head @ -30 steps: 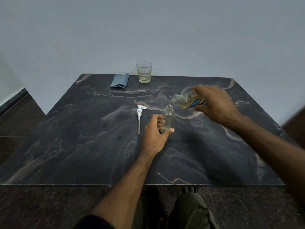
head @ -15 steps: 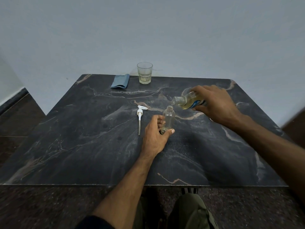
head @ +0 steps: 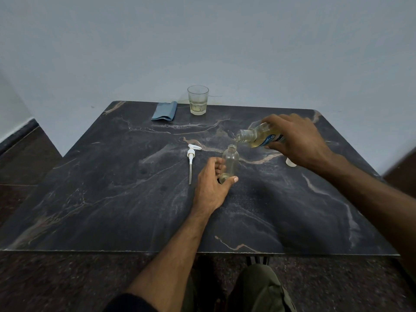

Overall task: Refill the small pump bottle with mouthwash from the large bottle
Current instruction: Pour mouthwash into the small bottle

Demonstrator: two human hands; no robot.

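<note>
A small clear bottle (head: 230,162) stands upright and uncapped on the dark marble table (head: 112,199). My left hand (head: 211,188) grips its base between thumb and fingers. My right hand (head: 297,140) holds the large mouthwash bottle (head: 258,136), which has yellow liquid and a blue label. It is tipped nearly level, its open neck just above and right of the small bottle's mouth. A thin stream seems to run from the neck into the mouth. A little liquid sits at the small bottle's bottom. The white pump head (head: 191,159) with its long tube lies on the table to the left.
At the table's far edge stand a drinking glass (head: 198,100) with a little pale liquid and a folded blue cloth (head: 164,111). A small white cap (head: 290,162) lies under my right wrist. My knees show below the near table edge.
My right hand has brought the large bottle's neck lower and closer to the small bottle's mouth and tipped it further. My left hand has kept its hold on the small bottle.
</note>
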